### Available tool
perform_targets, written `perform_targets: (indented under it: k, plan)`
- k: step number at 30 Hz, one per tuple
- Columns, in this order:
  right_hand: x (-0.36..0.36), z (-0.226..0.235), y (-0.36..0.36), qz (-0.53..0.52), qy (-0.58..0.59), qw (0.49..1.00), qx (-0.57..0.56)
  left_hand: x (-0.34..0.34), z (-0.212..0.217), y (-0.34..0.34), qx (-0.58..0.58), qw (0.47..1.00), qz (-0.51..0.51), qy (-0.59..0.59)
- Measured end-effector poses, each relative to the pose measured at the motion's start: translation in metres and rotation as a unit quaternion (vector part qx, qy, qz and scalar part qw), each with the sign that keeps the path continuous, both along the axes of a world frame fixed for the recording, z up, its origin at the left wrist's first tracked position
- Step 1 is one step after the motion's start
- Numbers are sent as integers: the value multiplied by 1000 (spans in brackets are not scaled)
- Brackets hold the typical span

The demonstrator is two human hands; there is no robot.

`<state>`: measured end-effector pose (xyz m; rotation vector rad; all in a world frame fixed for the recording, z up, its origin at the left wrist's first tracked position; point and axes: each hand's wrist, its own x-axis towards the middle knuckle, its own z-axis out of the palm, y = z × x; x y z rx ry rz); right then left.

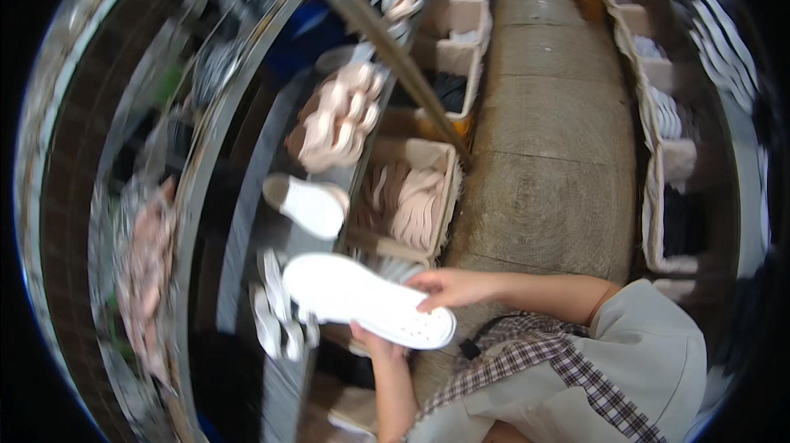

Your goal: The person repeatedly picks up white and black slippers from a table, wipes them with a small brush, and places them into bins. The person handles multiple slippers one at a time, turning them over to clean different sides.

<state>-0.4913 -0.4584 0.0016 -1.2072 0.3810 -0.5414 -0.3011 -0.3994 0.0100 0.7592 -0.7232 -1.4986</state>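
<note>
A white shoe sole (pixel 346 288) with small holes at its heel end is held up in front of me. My left hand (pixel 381 342) grips it from beneath, thumb at the near edge and most fingers hidden under it. My right hand (pixel 444 286) is closed over the far edge by the heel, fingertips on the face. Under the toe end, white strap pieces (pixel 276 311) lie on the bench (pixel 284 394). Just beyond, a white sole with a tan end (pixel 309 206) rests there.
Stacked pale pink straps (pixel 339 118) sit farther along the bench. A basket (pixel 448 196) of pink pieces stands beside it, with more baskets behind. A slanting pole (pixel 387 48) crosses above. Across the concrete aisle (pixel 551 130) runs another row of baskets (pixel 650 188). Plastic-wrapped pink pieces (pixel 148 270) are far left.
</note>
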Motion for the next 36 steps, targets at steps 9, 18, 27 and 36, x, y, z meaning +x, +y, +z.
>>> perform_targets:
  k: [9, 18, 27, 36]
  plan:
    - [4, 20, -17, -135, 9, 971, 197, 3, 0, 16, 91, 985, 148, -5]
    - [113, 16, -93, -234, 92, 942, -222, 46, -27, 82, 181, 959, 214, -38]
    - [240, -9, -137, -241, 218, 835, -444, 87, -51, 163, 238, 916, 322, -15]
    - [271, -32, -168, -148, 374, 776, -486, 127, -90, 208, 288, 903, 320, 13]
